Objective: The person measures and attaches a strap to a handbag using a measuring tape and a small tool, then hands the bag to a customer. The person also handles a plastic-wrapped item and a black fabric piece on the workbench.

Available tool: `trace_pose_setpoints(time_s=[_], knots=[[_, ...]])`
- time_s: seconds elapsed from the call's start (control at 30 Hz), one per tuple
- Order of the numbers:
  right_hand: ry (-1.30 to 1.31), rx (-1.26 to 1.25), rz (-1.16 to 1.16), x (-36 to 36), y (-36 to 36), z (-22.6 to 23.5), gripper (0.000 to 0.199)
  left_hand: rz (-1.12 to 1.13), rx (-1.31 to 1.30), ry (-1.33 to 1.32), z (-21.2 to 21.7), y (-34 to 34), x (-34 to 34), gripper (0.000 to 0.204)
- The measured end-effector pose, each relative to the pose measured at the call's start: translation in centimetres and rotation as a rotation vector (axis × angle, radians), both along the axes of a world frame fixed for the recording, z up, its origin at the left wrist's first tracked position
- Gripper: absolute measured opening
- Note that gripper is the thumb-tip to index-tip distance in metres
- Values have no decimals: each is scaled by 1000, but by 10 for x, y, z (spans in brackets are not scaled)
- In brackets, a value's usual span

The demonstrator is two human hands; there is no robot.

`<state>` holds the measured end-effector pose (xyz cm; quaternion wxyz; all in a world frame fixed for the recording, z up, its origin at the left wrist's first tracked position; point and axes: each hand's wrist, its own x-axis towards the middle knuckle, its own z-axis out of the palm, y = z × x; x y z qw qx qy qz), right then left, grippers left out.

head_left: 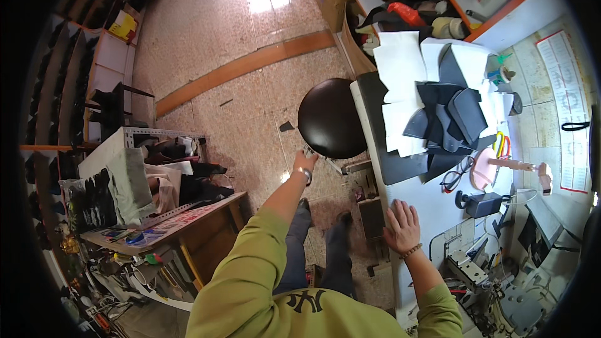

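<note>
My left hand (305,162) is at the near left edge of a round dark-brown stool (332,117). Its fingers look foreshortened beside the seat's rim, and I cannot tell whether they grip it. A watch circles that wrist. On the white worktable (426,209) my right hand (402,225) rests open, palm down near the left edge, its fingers spread and a beaded bracelet at the wrist. Farther along the table lie black cut pieces (451,112) over white sheets (400,62). Between these and my right hand are scissors (460,175) with dark handles.
A pink stand (485,169) and a small black box (483,204) sit on the table, a sewing machine (466,268) nearer me. Shoes (413,12) fill a shelf beyond. To the left stands a cluttered wooden table (200,222). A dark scrap (286,126) lies on the floor.
</note>
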<state>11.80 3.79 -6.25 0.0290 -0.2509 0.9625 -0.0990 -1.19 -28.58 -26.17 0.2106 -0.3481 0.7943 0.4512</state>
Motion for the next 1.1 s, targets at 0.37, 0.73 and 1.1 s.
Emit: trace_pose_setpoints(time_s=[0.37,0.73,1.1], knots=[[-23,37,0,3,1,-12,58,679,717,72,-110,-10,-51,53],[-54,-8,0,3,2,-4,58,923,549,263,-82,-27,183,59],[-57,-18,-17,3,0,2,57,889,732,-723,-27,111,380,63]])
